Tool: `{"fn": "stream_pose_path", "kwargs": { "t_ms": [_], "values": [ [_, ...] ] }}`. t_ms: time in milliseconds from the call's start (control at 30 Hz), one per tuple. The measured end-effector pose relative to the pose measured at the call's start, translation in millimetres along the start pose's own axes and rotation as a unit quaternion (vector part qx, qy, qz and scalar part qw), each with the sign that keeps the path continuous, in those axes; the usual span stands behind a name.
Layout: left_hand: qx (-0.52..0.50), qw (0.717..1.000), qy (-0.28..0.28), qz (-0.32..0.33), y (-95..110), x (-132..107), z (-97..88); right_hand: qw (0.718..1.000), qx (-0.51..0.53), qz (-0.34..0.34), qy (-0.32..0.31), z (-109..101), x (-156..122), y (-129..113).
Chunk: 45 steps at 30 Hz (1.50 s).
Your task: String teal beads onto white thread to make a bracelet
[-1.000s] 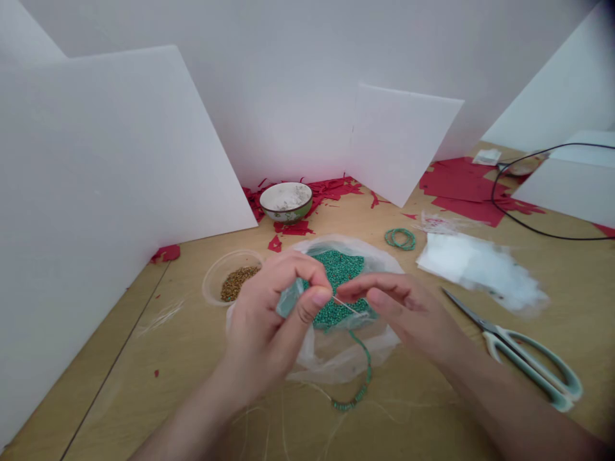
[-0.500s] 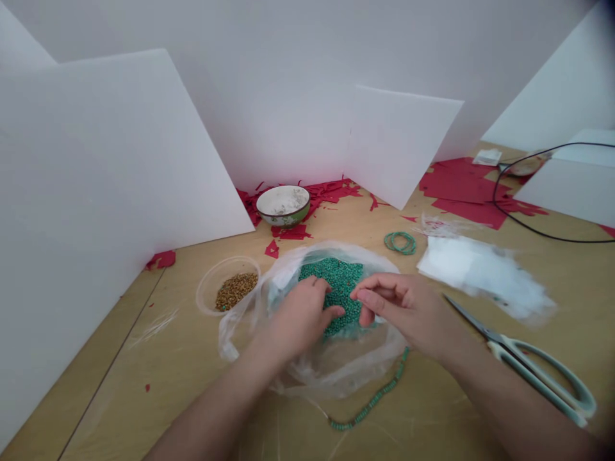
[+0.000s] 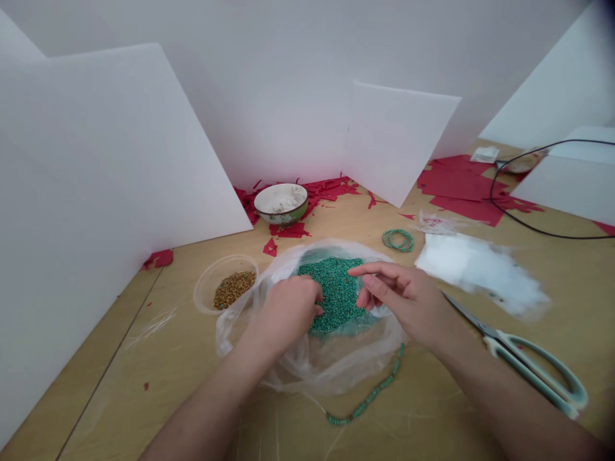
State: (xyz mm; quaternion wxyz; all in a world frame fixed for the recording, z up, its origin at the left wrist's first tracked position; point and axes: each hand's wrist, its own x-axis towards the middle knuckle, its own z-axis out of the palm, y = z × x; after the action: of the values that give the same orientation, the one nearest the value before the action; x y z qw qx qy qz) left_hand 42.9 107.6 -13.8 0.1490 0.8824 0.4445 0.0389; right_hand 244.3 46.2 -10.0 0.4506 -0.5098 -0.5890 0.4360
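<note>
Seed beads (image 3: 336, 298) lie heaped in the plastic bag (image 3: 307, 365); my left hand (image 3: 289, 308) curls onto them, grip unclear, while my right hand (image 3: 396, 298) hangs open just beside them.

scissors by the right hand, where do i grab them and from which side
Take the scissors by their pale green loop handles, coming from the near right: the loops lie flat and face you, while the closed metal blades point up-left toward your right hand.
</note>
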Motion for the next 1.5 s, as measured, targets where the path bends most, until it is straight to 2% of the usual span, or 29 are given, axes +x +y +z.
{"fn": "stream_pose_path", "kwargs": {
  "t_ms": [167,333,567,833,967,1100,1233,1333,1400,1500],
  "values": [
    [-0.014,0.999,0.046,0.014,1,10,5.5,1.000,0.008,0.012,-0.001,1,2,0],
    [-0.013,0.997,0.072,0.024,12,27,16.2,0.999,0.009,0.016,0.034,0,3,2],
    [-0.006,0.997,0.077,0.026,16,38,17.7,0.998,0.009,0.022,0.050,-6,4,-2],
    [-0.032,0.996,0.081,0.014,19,47,34.5,0.998,0.025,0.029,0.055,-7,3,-2],
    [-0.066,0.994,0.088,0.011,21,49,38.6,0.998,0.022,0.031,0.050,-6,3,-3],
    [-0.130,0.986,0.102,0.006,19,46,34.8,0.998,0.019,0.032,0.044,-5,3,-2],
    [-0.230,0.967,0.112,0.000,9,38,25.8,0.999,0.015,0.043,0.017,0,3,1],
    [-0.330,0.939,0.099,-0.008,-1,27,21.4,0.999,-0.013,0.052,-0.008,8,0,4],
    [-0.396,0.914,0.087,-0.011,-4,19,20.2,0.997,-0.072,0.038,-0.011,14,-2,5],
    [-0.476,0.876,0.073,-0.008,-6,9,19.0,0.980,-0.199,-0.026,0.011,21,-6,6]
  ]
}}
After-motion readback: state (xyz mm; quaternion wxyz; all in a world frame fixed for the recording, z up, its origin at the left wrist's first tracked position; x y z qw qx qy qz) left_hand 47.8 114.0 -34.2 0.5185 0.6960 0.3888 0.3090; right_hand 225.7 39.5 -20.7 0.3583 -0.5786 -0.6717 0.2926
